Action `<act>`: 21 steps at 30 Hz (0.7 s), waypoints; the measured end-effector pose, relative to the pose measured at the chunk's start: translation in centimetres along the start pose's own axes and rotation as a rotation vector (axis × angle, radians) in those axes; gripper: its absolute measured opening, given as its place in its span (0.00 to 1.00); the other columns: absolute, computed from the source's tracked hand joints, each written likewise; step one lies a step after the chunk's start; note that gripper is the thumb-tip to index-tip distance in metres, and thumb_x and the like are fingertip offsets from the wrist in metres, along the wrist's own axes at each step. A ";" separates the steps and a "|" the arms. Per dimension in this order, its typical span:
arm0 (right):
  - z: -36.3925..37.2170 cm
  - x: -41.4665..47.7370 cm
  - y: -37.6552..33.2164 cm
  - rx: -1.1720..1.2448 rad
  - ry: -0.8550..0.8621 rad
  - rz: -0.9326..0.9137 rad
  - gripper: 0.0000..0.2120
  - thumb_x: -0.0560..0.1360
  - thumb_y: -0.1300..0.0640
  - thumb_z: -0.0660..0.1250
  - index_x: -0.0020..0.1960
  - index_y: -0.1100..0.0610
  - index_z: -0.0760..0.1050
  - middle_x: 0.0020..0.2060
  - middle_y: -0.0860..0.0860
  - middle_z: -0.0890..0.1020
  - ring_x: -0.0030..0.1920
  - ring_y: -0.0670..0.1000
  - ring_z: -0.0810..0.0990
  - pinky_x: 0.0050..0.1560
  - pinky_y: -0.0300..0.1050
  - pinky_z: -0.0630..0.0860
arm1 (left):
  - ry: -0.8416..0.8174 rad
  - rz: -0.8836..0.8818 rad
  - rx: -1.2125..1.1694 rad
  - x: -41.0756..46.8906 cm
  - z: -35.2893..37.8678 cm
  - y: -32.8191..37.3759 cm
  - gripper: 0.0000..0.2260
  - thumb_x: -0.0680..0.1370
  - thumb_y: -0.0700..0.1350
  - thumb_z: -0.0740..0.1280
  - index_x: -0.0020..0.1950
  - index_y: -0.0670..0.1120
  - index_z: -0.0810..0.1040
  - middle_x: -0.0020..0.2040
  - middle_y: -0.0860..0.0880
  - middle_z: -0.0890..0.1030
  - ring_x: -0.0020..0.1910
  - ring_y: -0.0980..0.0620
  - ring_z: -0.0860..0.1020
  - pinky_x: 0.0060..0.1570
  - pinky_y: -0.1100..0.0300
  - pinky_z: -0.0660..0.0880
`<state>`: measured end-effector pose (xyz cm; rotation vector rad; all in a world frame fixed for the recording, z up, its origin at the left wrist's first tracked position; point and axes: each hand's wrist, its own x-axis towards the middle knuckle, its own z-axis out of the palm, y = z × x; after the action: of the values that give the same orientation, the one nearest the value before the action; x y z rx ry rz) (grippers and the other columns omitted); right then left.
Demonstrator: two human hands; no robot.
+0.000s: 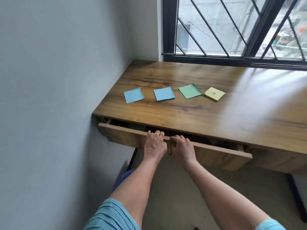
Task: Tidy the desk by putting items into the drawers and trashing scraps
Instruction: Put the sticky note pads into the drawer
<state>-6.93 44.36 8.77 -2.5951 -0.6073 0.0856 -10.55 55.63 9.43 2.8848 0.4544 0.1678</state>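
Note:
A wooden desk [191,112] stands under a window. On it lie a row of sticky-note pads: a blue pad [133,95] at the left, a second blue pad [164,94], a green pad [190,91] and a yellow pad [214,94] with a small label. The left drawer [216,154] is slightly open, its inside dark. My left hand [154,143] grips the top edge of the drawer front, fingers hooked over it. My right hand [181,146] grips the same edge right beside it.
A grey wall [58,97] closes off the desk's left side. A barred window [232,27] runs along the back. A black desk leg [299,196] stands at the right, and a second drawer front [282,161] sits shut to the right.

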 end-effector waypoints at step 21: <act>-0.5 -13.8 -3.5 0.358 -0.573 0.311 0.15 0.64 0.56 0.78 0.50 0.55 0.84 0.45 0.49 0.84 0.44 0.44 0.77 0.45 0.35 0.69 | -0.060 -0.134 0.024 -16.6 -2.0 -2.6 0.12 0.79 0.49 0.59 0.47 0.45 0.80 0.45 0.48 0.80 0.41 0.55 0.73 0.39 0.64 0.74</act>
<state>-20.71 40.90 10.23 -2.2752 -0.3239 0.9694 -27.33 53.22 9.48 2.8610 0.6406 0.0536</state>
